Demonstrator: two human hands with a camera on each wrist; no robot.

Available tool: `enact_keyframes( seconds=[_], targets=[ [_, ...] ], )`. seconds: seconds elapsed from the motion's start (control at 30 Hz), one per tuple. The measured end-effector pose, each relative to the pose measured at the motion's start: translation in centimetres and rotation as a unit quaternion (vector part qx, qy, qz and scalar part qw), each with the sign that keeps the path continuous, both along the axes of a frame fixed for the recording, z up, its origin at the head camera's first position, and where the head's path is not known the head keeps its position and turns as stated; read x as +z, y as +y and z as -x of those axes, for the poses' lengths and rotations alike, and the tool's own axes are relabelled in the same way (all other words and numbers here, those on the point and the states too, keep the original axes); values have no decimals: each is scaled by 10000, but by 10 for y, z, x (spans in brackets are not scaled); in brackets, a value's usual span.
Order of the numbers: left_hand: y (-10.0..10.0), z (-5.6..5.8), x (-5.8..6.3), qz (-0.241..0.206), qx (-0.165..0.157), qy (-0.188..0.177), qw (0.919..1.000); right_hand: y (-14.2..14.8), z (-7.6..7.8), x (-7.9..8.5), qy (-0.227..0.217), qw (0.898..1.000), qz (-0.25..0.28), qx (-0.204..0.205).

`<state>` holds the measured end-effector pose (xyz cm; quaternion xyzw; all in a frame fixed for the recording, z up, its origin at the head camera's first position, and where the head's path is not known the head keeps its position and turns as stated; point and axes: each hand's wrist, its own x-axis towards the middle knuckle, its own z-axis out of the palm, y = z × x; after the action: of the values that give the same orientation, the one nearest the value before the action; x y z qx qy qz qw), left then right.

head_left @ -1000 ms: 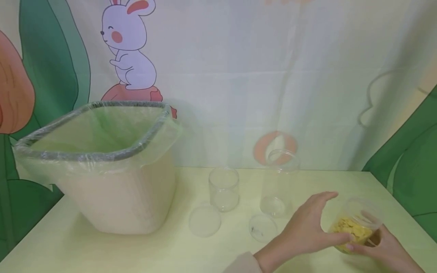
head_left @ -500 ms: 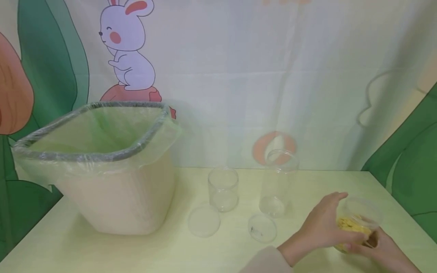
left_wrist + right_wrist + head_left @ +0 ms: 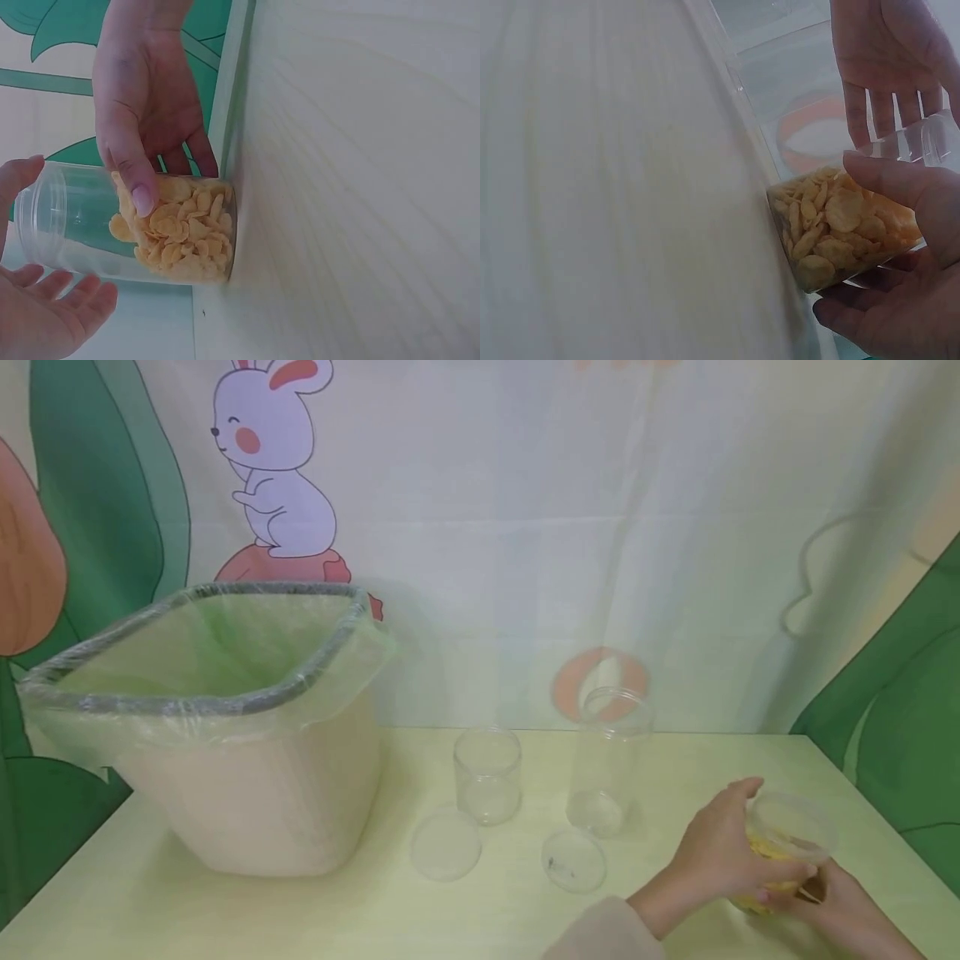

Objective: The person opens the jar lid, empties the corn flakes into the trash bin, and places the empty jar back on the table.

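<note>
A clear plastic jar (image 3: pixel 793 818) of yellow flakes (image 3: pixel 184 232) stands upright, or nearly so, at the right of the table, its base at the tabletop. My left hand (image 3: pixel 723 847) curves around the jar's upper part from the left, thumb across the front, fingers behind. From the right, my right hand (image 3: pixel 855 906) holds the jar lower down; its thumb lies against the wall over the flakes in the left wrist view. Part of the jar is hidden by both hands in the head view. Whether a lid covers its mouth is hard to tell.
A tall clear jar (image 3: pixel 603 768) and a shorter clear jar (image 3: pixel 487 777) stand further back. Two round clear lids (image 3: pixel 573 862) lie flat in front of them. At the left stands a big bin (image 3: pixel 262 802) with a green liner. A printed cloth (image 3: pixel 480 543) hangs behind the table.
My left hand has moved right and closed in around the jar's upper part. My right hand keeps its hold, and the jar has hardly moved. The view has shifted slightly.
</note>
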<state>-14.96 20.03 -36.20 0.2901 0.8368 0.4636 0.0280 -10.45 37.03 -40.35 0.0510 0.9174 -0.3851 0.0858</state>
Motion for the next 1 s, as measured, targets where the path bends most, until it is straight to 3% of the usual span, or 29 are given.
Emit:
enact_keyframes(
  seconds=[0.17, 0.4, 0.6, 0.77, 1.0],
  targets=[
    [-2, 0, 3, -248, 64, -191, 9995, -1, -2, 4, 230, 9993, -299, 77],
    [-8, 1, 7, -180, 1, -227, 9996, 1, -1, 12, 79, 9985, -537, 38],
    [-15, 2, 7, -356, 2, -299, 9989, 3, -4, 16, 799, 9919, -989, 45],
    [-24, 0, 6, -815, -68, -650, 9945, 3, -5, 19, 1286, 9861, -1046, 118],
    [-34, -4, 4, -1370, -252, -946, 9857, -4, -5, 27, 1138, 9859, -1223, 141]
  ],
)
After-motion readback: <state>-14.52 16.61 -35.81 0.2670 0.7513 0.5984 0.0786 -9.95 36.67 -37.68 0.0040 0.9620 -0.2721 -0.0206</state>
